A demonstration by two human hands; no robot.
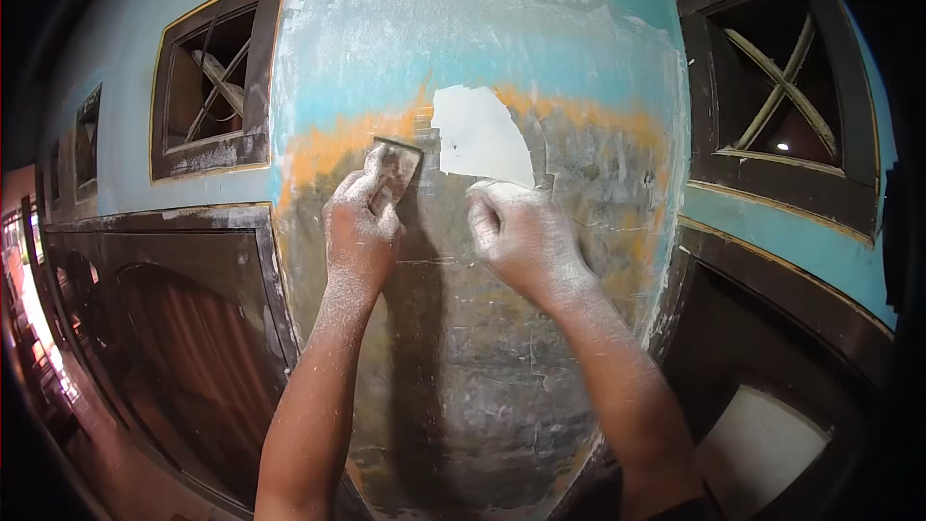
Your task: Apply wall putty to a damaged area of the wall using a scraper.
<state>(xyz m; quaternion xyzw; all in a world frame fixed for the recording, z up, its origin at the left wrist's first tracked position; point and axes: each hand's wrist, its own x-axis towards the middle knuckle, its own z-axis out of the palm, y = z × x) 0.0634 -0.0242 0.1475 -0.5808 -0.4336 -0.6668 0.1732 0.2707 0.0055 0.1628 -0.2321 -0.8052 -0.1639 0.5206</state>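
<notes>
My left hand (pixel 359 217), dusted white, grips a flat rectangular scraper (pixel 394 174) smeared with pale putty, its dark edge uppermost, in front of the wall. Beside it, to the right, a smooth bright white patch (pixel 482 135) shows against the brown and orange wall surface (pixel 482 328). It looks like putty, with a sharp, curved right side. At the lower edge of this patch my right hand (pixel 521 232) is closed, fingers curled, also covered in white powder. Whatever it holds is mostly hidden; only a thin pale edge shows along its top.
Blue-green paint with rough white smears (pixel 482 39) covers the upper wall. Dark-framed openings with crossed bars flank it, one at left (pixel 214 77) and one at right (pixel 786 82). Dark wooden panelling (pixel 183 309) stands at lower left; a pale panel (pixel 762 449) sits at lower right.
</notes>
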